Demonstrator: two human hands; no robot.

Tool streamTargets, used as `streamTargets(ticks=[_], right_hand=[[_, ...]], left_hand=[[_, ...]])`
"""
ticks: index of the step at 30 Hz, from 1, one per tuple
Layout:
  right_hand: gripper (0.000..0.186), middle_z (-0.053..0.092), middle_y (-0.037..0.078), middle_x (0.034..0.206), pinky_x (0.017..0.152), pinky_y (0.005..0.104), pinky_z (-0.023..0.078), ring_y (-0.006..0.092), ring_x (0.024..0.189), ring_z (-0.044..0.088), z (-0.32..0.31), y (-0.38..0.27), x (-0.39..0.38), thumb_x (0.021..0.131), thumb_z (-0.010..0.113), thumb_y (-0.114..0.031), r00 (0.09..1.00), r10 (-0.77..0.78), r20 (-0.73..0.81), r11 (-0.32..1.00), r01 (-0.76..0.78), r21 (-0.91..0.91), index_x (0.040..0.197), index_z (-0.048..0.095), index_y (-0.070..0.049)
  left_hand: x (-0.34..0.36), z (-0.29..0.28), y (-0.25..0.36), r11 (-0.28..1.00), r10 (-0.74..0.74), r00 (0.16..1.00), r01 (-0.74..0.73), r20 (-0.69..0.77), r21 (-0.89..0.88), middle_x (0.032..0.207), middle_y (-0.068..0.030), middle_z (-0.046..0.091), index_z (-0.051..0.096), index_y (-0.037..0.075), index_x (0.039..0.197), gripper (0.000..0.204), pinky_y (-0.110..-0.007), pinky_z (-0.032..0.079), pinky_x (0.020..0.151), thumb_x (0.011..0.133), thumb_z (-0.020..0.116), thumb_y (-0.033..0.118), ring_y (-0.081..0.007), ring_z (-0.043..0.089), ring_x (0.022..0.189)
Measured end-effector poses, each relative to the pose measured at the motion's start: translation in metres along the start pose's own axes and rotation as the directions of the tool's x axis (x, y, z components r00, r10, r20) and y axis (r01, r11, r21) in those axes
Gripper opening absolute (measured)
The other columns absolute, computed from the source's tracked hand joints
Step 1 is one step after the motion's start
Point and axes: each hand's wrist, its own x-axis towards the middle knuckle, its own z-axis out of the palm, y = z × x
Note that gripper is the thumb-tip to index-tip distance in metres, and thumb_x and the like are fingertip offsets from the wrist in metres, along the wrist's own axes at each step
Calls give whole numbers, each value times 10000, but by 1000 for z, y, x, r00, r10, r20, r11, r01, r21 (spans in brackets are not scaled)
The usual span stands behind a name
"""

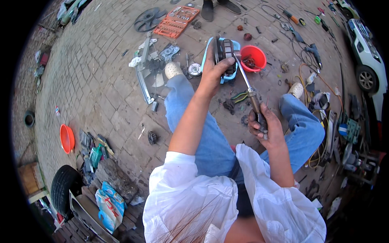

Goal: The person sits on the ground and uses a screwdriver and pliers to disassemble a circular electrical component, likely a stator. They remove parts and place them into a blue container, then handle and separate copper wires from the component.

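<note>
My left hand (212, 75) is closed around a dark, round ribbed machine part (227, 47), with the thumb across its near side. Behind and under that part, a light blue basin (230, 77) shows on the ground. In my right hand (270, 124) is a screwdriver (253, 99) with a dark, worn handle and a long bright shaft. Its shaft slants up to the left, and the tip reaches the right side of the part; whether it is wedged in is too small to tell. Below the shaft lie green-handled pliers (239, 96).
A red bucket (259, 54) with scraps stands right of the basin. Farther off lie an orange tool case (176, 21) and a black fan (149, 19). Cables and a heat gun-like tool (313, 53) are at right, near a white car (366, 56). Another person's shoes (207, 10) show at the top.
</note>
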Motion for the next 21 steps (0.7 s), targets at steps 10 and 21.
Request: streamTargets(ticks=[10, 21], right_hand=[[494, 506, 36, 617, 400, 200, 327, 88, 446, 419, -1, 6, 16, 976, 459, -480, 996, -85, 5, 991, 85, -102, 902, 584, -8], [516, 490, 37, 616, 398, 208, 323, 99, 415, 406, -2, 0, 23, 987, 434, -466, 995, -92, -33, 986, 86, -146, 842, 543, 16]], left_hand=[[3, 5, -13, 997, -19, 999, 22, -37, 73, 1208, -122, 515, 251, 2, 1438, 865, -325, 442, 935, 729, 728, 135, -198, 534, 1076], [14, -2, -29, 901, 182, 981, -142, -60, 410, 1217, -172, 475, 281, -6, 1421, 960, -394, 349, 1031, 636, 796, 196, -289, 459, 1161]])
